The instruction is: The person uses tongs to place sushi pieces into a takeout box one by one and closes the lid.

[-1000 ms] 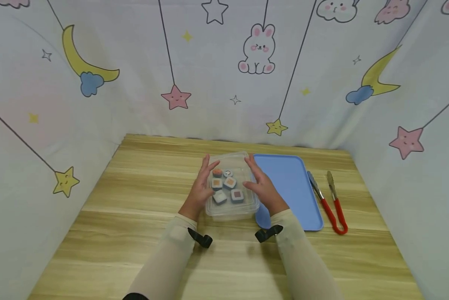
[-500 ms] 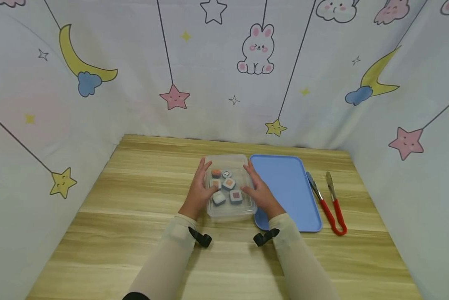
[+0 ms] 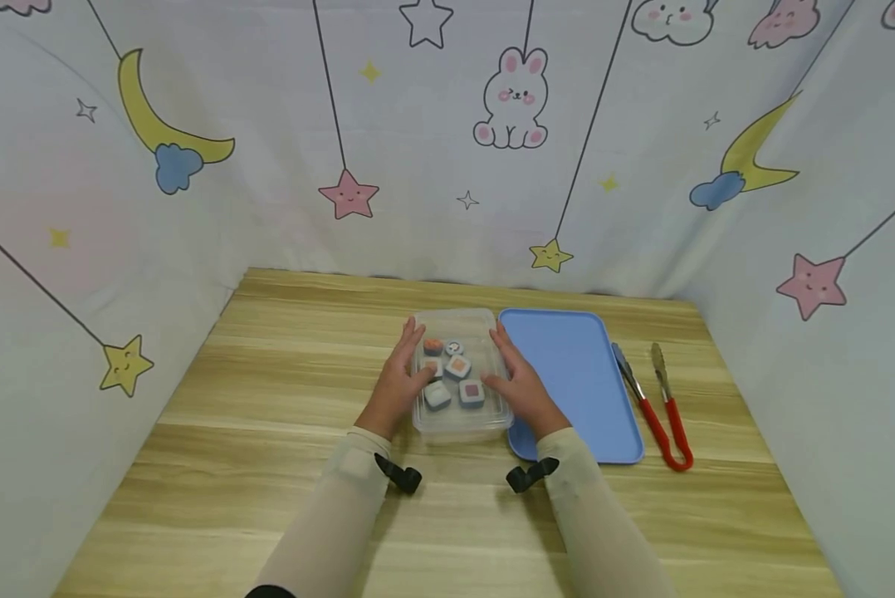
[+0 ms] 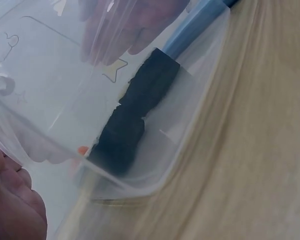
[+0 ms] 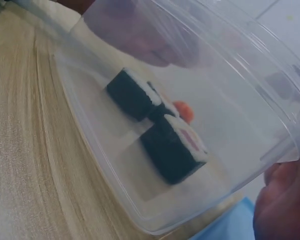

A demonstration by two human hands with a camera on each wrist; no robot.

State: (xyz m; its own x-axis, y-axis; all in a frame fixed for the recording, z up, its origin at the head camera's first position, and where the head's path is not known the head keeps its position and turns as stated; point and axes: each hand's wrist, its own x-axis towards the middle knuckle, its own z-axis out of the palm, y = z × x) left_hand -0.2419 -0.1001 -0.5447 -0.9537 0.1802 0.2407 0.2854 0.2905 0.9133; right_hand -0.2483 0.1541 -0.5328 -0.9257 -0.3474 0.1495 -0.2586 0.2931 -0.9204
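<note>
A clear plastic food container [image 3: 462, 423] stands on the table at the middle of the head view, with several toy sushi pieces [image 3: 471, 394] inside. My left hand [image 3: 395, 386] holds its left side, fingers along the wall and thumb over the top. On the opposite side my right hand [image 3: 525, 389] grips it in the same way. Through the clear wall, the right wrist view shows dark-sided sushi rolls [image 5: 172, 150] with white tops and an orange bit behind them. The left wrist view also catches dark rolls [image 4: 140, 95] near the container's bottom.
Right of the container lies a blue tray [image 3: 574, 382], its left edge close to my right hand. Tongs [image 3: 672, 415] with red handles lie spread beyond the tray. A cartoon-printed cloth [image 3: 432, 232] hangs behind the wooden table [image 3: 283, 357].
A second ago the container's top edge looked slanted and the hands sat looser; it then came square, with the hands closer against its sides. Over the last half second little has changed.
</note>
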